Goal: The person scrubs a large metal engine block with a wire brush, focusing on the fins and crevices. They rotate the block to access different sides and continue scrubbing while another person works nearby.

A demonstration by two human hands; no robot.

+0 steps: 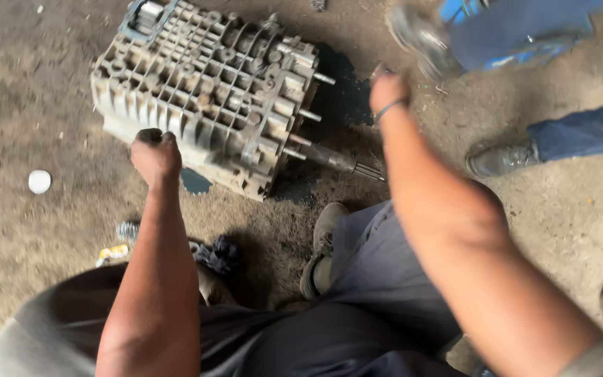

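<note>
A ribbed cast-metal gearbox housing (pixel 207 98) lies on the dirt floor (pixel 29 105), its splined shaft (pixel 336 160) projecting over a dark oil patch (pixel 343 98). It is judged heavy, rigid and oil-slick, best taken by its ribs and edges. The left hand (pixel 155 155) is closed in a fist at the near edge; whether anything is gripped cannot be told. The right hand (pixel 388 91) is blurred beyond the shaft. 2 shoes of another person (pixel 500 159) stand further right.
</note>
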